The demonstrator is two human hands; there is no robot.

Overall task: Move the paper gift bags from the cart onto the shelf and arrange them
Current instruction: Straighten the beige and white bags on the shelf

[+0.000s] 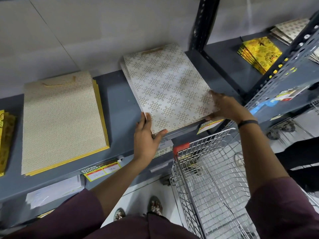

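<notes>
A stack of white gift bags with a looped gold pattern lies flat on the grey shelf, its near edge at the shelf's front lip. My left hand grips the stack's near left corner, thumb on top. My right hand holds the near right corner. A second stack of cream gift bags with yellow ones beneath lies to the left. The wire cart stands below right, and I see no bags in it.
Yellow patterned bags and more pale bags lie on the shelf section to the right, past a black upright post. Another yellow stack sits at the far left. Price labels hang on the shelf's front edge.
</notes>
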